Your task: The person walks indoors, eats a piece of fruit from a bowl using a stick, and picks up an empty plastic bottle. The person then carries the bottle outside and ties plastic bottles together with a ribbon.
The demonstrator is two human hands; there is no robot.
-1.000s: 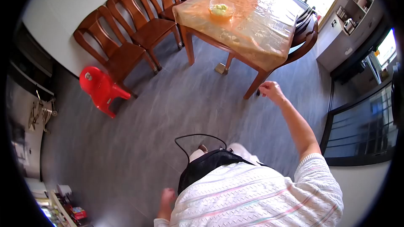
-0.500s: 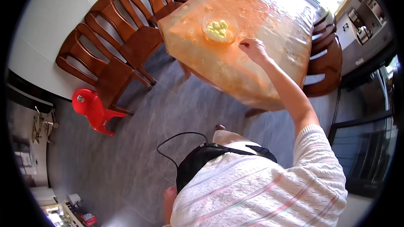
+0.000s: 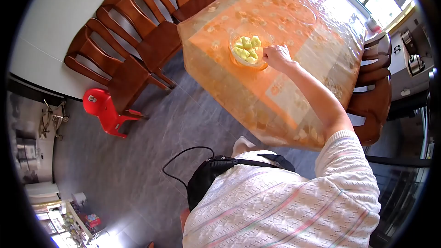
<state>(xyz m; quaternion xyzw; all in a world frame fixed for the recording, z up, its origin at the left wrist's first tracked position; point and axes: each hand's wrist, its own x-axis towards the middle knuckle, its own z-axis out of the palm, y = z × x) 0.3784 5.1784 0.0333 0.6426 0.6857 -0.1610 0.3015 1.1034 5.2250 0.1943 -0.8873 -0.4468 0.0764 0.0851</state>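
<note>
On the orange patterned tablecloth (image 3: 234,16), a clear bowl (image 3: 250,66) holds several pale yellow-green chunks (image 3: 246,43), which look like cut fruit. My right hand (image 3: 277,57) is at the bowl's right side, its fingers curled together in a pinch. Whatever might lie between those fingertips is hidden, and I cannot tell whether they touch the bowl. Of my left hand or forearm, only a sliver of skin (image 3: 184,218) shows beside my body at the bottom; its fingers are out of sight.
Wooden chairs (image 3: 158,41) line the wall on the left, and more wooden chairs (image 3: 372,105) stand at the table's right side. A small red plastic chair (image 3: 104,110) is on the grey floor (image 3: 133,160). A black bag (image 3: 202,179) with a cord hangs at my waist.
I have come closer to the table, which fills more of the view. My right hand has moved nearer to the bowl, with its fingers still drawn together. The left hand shows less.
</note>
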